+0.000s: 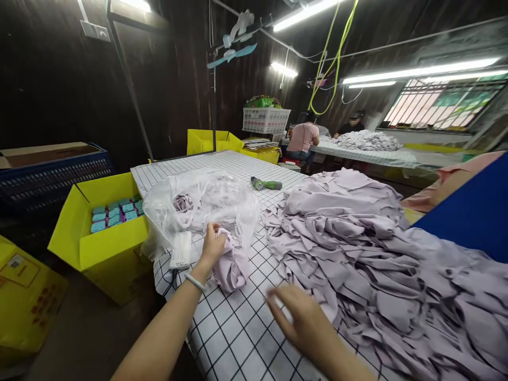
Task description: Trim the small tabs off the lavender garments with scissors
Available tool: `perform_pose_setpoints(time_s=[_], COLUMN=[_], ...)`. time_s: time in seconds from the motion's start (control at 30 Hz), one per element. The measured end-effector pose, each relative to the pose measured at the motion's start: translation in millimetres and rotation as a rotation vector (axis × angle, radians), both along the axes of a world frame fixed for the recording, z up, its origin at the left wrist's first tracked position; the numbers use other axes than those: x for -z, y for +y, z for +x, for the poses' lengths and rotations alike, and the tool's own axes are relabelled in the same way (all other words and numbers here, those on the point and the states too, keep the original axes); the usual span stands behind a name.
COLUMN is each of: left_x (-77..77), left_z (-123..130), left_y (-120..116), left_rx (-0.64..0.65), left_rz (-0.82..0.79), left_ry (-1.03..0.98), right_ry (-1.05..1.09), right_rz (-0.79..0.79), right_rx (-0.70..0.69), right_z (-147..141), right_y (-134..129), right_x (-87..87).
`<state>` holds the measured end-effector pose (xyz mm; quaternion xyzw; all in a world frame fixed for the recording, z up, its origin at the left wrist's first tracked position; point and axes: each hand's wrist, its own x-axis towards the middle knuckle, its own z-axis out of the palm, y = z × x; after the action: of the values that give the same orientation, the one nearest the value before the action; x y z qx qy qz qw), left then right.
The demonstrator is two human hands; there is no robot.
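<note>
My left hand (213,244) has its fingers closed on a lilac piece of fabric (232,269), which hangs bunched down onto the table. Right behind it lies a clear plastic bag (206,196) with a rolled bit of fabric (183,202) showing inside. My right hand (299,317), slightly blurred, is over the table with thumb and fingers apart and nothing between them. To its right spreads a large heap of lilac-grey fabric pieces (357,254). A small white box-shaped device (181,250) with a dark cord rests left of my left hand.
The table has a white checked cover (246,328). A green and grey hand tool (266,184) lies beyond the bag. At left stands a yellow box (115,254) holding blue packets (114,216), beside a blue crate (51,172). Two people (304,138) sit at a far table.
</note>
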<state>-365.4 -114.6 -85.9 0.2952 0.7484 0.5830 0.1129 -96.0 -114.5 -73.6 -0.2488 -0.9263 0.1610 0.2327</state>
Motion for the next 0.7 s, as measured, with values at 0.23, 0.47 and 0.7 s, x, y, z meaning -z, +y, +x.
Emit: perform_pose_setpoints(time_s=[0.23, 0.47, 0.7], left_x=[-49.7, -111.0, -235.7], left_z=[-88.5, -113.4, -28.8], left_y=[31.9, 88.2, 146.8], left_rx=[-0.260, 0.107, 0.486], left_rz=[-0.163, -0.230, -0.062], left_ry=[0.128, 0.101, 0.308], right_ry=[-0.256, -0.188, -0.281], right_rz=[0.060, 0.027, -0.184], right_rx=[0.188, 0.286, -0.343], right_z=[-208.4, -178.6, -174.6], right_y=[141.4, 200.3, 77.1], right_x=[-53.9, -90.9, -34.8])
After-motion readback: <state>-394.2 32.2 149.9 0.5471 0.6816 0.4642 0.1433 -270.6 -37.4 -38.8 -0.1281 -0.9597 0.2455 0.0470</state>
